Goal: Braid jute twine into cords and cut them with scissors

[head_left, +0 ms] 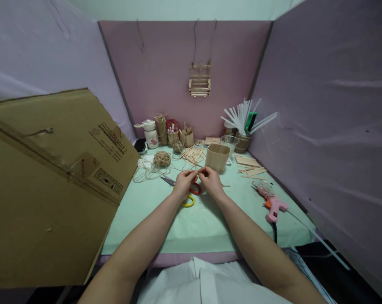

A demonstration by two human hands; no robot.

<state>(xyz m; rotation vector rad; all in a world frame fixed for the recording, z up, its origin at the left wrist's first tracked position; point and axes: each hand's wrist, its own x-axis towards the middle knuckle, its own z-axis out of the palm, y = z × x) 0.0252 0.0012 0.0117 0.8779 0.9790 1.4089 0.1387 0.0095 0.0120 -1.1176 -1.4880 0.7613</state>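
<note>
My left hand (185,182) and my right hand (211,180) meet fingertip to fingertip over the middle of the table, both pinched closed. Between them is a thin strand that looks like jute twine, mostly hidden by the fingers. Under and beside my left hand lie scissors with a red handle loop (195,188) and a yellow handle loop (188,202). Just behind my right hand stands a container made of craft sticks (217,158). A ball of twine (162,158) with loose loops lies to the left, beyond my left hand.
A pink glue gun (275,207) rests on the right, its cord hanging off the front edge. Craft sticks (193,154) lie loose behind my hands. A cup of white glue sticks (242,141) stands at back right. A large cardboard sheet (51,190) leans at left.
</note>
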